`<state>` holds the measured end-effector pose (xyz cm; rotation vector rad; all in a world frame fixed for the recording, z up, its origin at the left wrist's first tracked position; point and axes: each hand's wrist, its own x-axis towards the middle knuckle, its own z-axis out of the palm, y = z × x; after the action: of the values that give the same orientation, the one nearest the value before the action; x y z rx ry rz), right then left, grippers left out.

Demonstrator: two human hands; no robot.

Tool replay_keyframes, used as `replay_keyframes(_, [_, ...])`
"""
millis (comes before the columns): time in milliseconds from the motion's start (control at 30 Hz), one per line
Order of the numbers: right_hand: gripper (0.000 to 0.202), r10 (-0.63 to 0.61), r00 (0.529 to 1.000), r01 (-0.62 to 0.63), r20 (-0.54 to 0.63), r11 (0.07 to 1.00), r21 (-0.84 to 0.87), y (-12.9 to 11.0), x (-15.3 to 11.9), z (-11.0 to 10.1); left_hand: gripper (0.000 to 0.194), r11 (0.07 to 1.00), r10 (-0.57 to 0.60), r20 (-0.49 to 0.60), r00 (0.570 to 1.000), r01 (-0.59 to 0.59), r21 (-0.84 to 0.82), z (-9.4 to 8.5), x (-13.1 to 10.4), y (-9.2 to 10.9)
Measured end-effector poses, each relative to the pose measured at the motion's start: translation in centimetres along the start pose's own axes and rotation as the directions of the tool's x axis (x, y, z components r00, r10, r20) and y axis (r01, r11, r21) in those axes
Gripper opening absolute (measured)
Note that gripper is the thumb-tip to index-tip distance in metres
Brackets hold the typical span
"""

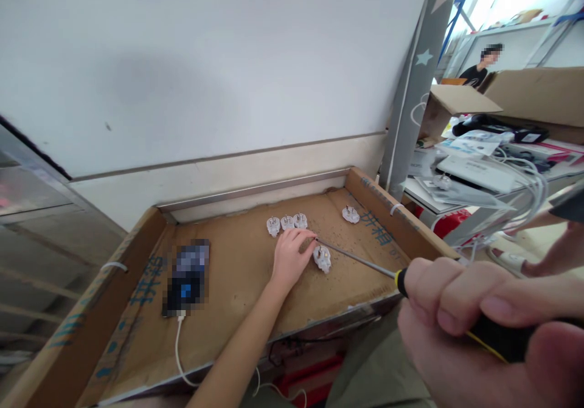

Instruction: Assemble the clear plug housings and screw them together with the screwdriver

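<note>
My right hand (460, 317) is wrapped round the black and yellow handle of a screwdriver (353, 256), large in the foreground. Its long metal shaft points left across the cardboard tray. The tip meets the fingertips of my left hand (292, 255), which are drawn together there; whatever they pinch is too small to make out. Just below the tip lies a white plug (323, 259) with its metal pins up. Beyond my left hand stand several similar parts in a row, among them a white plug (273, 225) at the left end. Another white plug (351, 214) lies farther right.
The cardboard-lined tray (237, 298) has raised side walls. A phone (188, 277) with a white cable (179, 353) lies at its left. Behind rises a white panel (205, 73). A cluttered table (483, 177) and a seated person (477, 75) are at the right.
</note>
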<state>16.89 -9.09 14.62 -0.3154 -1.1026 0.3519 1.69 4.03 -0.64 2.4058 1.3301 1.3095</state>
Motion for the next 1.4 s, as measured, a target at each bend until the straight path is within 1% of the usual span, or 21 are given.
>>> replay_keyframes(100, [0.021, 0.004, 1.0, -0.005, -0.021, 1.0, -0.013, -0.23, -0.01, -0.05, 0.009, 1.0, 0.012, 0.0, 1.0, -0.012, 0.003, 0.02, 0.01, 0.04])
replay_keyframes(233, [0.022, 0.021, 1.0, -0.02, 0.011, 0.996, -0.09, -0.29, 0.19, 0.03, 0.01, 1.0, 0.028, -0.016, 0.999, -0.028, -0.001, 0.11, 0.03, 0.27])
replay_keyframes(300, [0.021, 0.022, 1.0, -0.02, 0.017, 0.995, -0.102, -0.23, 0.2, 0.03, 0.011, 1.0, 0.025, -0.006, 1.0, -0.025, 0.007, 0.15, 0.04, 0.39])
replay_keyframes(433, [0.02, 0.029, 0.997, -0.033, -0.072, 0.998, -0.049, -0.09, -0.18, -0.12, 0.012, 1.0, 0.008, 0.018, 1.0, -0.008, 0.007, 0.21, 0.05, 0.43])
replay_keyframes(533, [0.023, 0.005, 0.997, -0.007, -0.073, 1.0, -0.026, 0.12, -0.45, -0.08, 0.012, 1.0, 0.011, 0.008, 1.0, -0.011, -0.005, 0.22, 0.03, 0.42])
replay_keyframes(633, [0.023, -0.022, 0.995, 0.021, -0.099, 1.0, -0.012, 0.31, -0.45, 0.13, 0.012, 1.0, 0.017, 0.012, 1.0, -0.017, -0.009, 0.19, 0.02, 0.48])
replay_keyframes(667, [0.023, -0.014, 0.994, 0.012, -0.11, 1.0, -0.017, 0.32, -0.4, 0.18, 0.012, 1.0, 0.018, 0.016, 1.0, -0.018, -0.008, 0.17, 0.02, 0.5])
replay_keyframes(967, [0.029, -0.007, 0.998, 0.005, -0.069, 1.0, -0.031, -0.02, -0.24, -0.15, 0.012, 0.999, 0.032, 0.02, 0.999, -0.032, -0.007, 0.16, 0.07, 0.55])
replay_keyframes(1133, [0.028, -0.012, 0.991, 0.001, -0.134, 0.997, -0.081, -0.06, -0.07, 0.59, 0.013, 0.999, 0.033, 0.033, 0.999, -0.034, 0.003, 0.13, 0.06, 0.59])
replay_keyframes(1233, [0.028, -0.013, 0.996, 0.006, -0.094, 0.998, -0.066, -0.11, -0.03, 0.6, 0.014, 0.998, 0.052, 0.045, 0.998, -0.054, 0.035, 0.04, 0.08, 0.69])
replay_keyframes(1300, [0.028, 0.004, 0.995, -0.01, -0.098, 0.998, -0.066, -0.12, 0.02, 0.42, 0.014, 0.995, 0.076, 0.066, 0.995, -0.08, 0.06, -0.01, 0.1, 0.79])
replay_keyframes(1400, [0.025, 0.059, 0.991, -0.07, -0.121, 0.993, -0.093, -0.12, 0.29, 0.14, 0.014, 0.99, 0.116, 0.086, 0.989, -0.123, 0.076, 0.02, 0.13, 0.97])
